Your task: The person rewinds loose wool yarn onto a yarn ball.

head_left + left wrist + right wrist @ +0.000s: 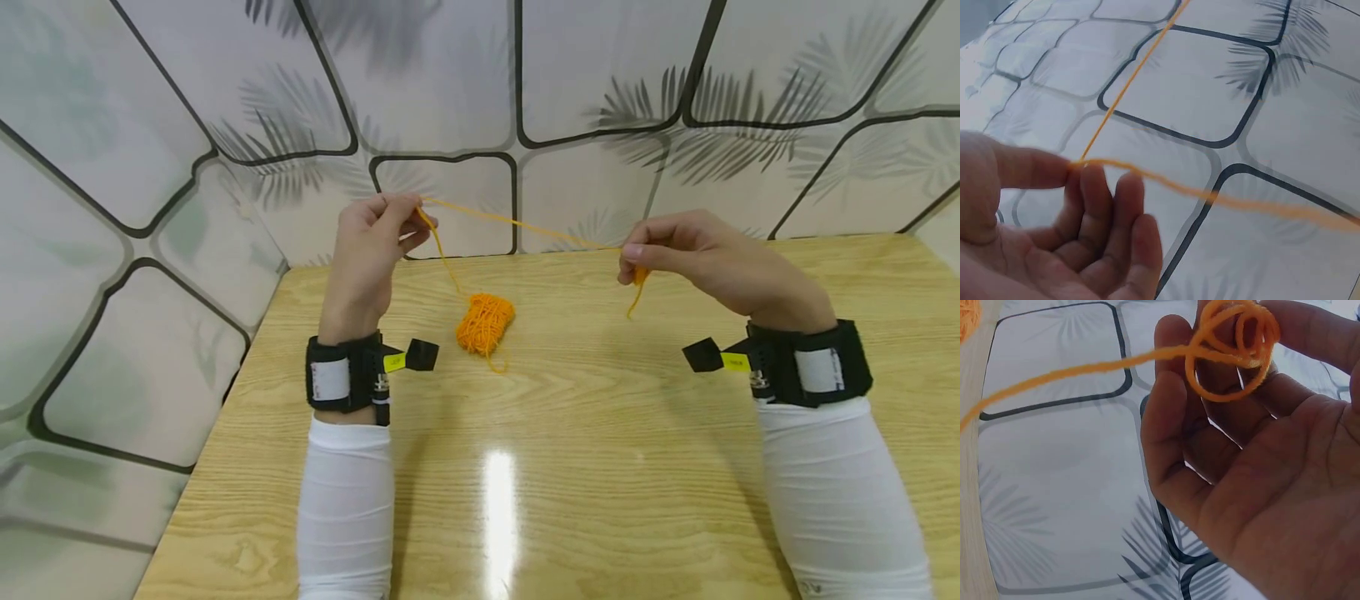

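An orange bundle of yarn (485, 323) lies on the table, between and below the two hands. From it a strand rises to my left hand (378, 242), which pinches the yarn between thumb and index fingertip. The strand (510, 221) then runs taut across to my right hand (693, 254). There, thumb and fingers pinch a small loose coil of yarn (1232, 350), clearest in the right wrist view. A short tail of yarn (636, 302) hangs below the right fingertips. Both hands are raised above the far part of the table.
The wooden table (570, 467) spreads out beneath both arms. Behind and to the left stand panels (450, 75) printed with stone outlines and leaves. Black straps (345, 372) with small cameras sit on both wrists, over white sleeves.
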Demonstrator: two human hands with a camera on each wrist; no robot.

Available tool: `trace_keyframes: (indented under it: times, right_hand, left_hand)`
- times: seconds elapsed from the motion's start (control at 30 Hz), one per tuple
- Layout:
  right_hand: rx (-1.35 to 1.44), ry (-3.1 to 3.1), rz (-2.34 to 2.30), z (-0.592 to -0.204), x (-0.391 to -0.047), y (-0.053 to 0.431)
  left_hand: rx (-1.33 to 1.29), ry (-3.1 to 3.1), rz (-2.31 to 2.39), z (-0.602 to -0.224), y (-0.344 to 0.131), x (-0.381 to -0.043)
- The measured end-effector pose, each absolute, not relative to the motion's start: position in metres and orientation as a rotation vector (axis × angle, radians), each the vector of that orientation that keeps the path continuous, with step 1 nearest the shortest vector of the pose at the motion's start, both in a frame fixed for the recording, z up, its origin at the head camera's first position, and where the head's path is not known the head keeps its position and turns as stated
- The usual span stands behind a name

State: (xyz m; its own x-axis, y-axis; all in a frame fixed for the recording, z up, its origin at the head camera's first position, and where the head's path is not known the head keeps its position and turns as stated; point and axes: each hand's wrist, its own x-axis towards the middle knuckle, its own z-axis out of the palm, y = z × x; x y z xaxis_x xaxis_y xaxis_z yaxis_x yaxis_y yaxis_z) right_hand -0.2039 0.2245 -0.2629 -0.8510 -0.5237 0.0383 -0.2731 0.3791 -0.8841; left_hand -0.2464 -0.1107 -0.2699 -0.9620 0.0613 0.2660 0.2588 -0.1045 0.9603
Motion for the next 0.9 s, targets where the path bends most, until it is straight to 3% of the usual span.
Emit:
trace_keyframes:
  times: [0.3, 0.47, 0.63, 0.73, 0.9]
  right_hand:
    - [-0.703, 2.409, -1.495, -0.263, -0.204, 0.233]
    - [-0.742, 2.394, -1.552, -0.262, -0.202, 0.219]
    - [-0.798, 2.376, -1.555, -0.258, -0.194, 0.203]
    - [-0.840, 2.355, -1.540, -0.256, -0.189, 0.196]
    - [-0.910, 2.298, -1.525, -0.257, -0.188, 0.188]
  left_hand:
    - [-0.271, -1.649, -2.444, -0.271, -0.113, -0.250]
    - [-0.653, -1.949, -2.495, -0.266, -0.099, -0.240]
    - [-1.177, -2.629, -1.869, -0.258, -0.081, -0.220]
    - [-1.299, -2.720, -1.539, -0.256, -0.065, -0.211]
    - [-1.399, -2.540, -1.454, -0.257, -0.044, -0.203]
